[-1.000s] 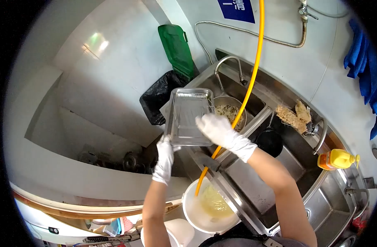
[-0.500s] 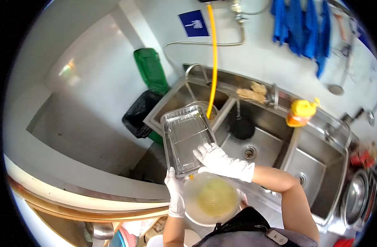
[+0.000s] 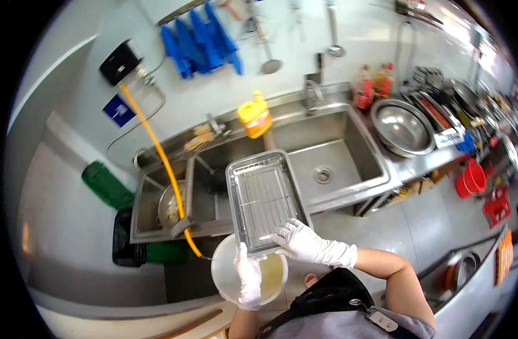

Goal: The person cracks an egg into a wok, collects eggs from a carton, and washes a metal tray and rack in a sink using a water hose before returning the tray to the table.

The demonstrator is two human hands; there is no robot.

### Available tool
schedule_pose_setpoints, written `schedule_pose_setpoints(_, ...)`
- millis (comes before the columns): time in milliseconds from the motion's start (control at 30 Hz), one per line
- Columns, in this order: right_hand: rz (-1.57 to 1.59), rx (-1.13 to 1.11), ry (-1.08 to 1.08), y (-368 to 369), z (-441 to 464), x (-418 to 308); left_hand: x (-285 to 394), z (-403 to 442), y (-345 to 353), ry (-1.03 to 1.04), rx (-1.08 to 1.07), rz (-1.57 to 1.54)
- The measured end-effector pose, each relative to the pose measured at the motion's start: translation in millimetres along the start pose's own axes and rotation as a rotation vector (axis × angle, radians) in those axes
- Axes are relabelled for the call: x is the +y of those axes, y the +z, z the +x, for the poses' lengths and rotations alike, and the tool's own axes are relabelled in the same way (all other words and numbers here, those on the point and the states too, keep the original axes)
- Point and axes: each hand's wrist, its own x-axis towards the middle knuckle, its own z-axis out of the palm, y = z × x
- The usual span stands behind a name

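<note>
A rectangular metal tray (image 3: 261, 239) with a wire rack (image 3: 264, 198) inside is held out at the centre. My left hand (image 3: 248, 277), in a white glove, grips the tray's near left corner, fingers partly under it. My right hand (image 3: 303, 243), gloved too, lies at the near right part of the tray with its fingers spread over the rack and rim. Below the tray stands a white bucket (image 3: 224, 271) with yellowish liquid. A yellow hose (image 3: 157, 144) runs down beside the bucket.
Behind the tray is a row of steel sinks (image 3: 326, 164), with a yellow jug (image 3: 254, 117) on the ledge. Metal bowls (image 3: 403, 129) and bottles (image 3: 365, 87) stand on the right counter. A green bin lid (image 3: 107, 185) and a red bucket (image 3: 471, 179) are at the sides.
The view has swung to the right, bringing the right counter into sight. The tray has moved from over the left sink to before the middle and right sinks, still in my left hand.
</note>
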Motion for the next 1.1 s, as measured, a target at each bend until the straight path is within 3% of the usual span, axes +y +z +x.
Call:
schedule_pose_setpoints(133,-0.079,0.175,0.163,-48,-78,-3,-47,-22,53,-0.109,-0.127,0.111)
schedule_pose_setpoints(200,-0.018,0.164,0.301,-86,-125,-6,-66,-37,90,-0.162,-0.286,0.157)
schedule_pose_setpoints(333,0.271,0.416,0.465,-155,-239,-13,-108,-74,144,-0.169,-0.472,0.378)
schedule_pose_setpoints(433,0.392,0.597,0.844,-169,-332,-19,-143,-97,170,-0.225,-0.619,0.403)
schedule_pose_setpoints(533,0.142,0.690,1.236,-161,-428,-27,-177,-108,197,-0.314,-0.749,0.436)
schedule_pose_setpoints(667,-0.013,0.833,1.606,-123,-552,-58,-218,-153,244,-0.339,-0.978,0.558)
schedule_pose_setpoints(800,0.321,1.440,1.814,-119,-607,-99,-259,-184,292,-0.461,-1.208,0.637)
schedule_pose_setpoints(867,0.313,1.682,1.752,-102,-642,-113,-281,-210,322,-0.579,-1.348,0.708)
schedule_pose_setpoints(1000,0.092,2.037,1.754,-101,-683,-156,-355,-270,371,-0.878,-1.571,0.745)
schedule_pose_setpoints(1100,-0.092,2.185,1.835,-114,-699,-188,-430,-322,392,-1.101,-1.694,0.768)
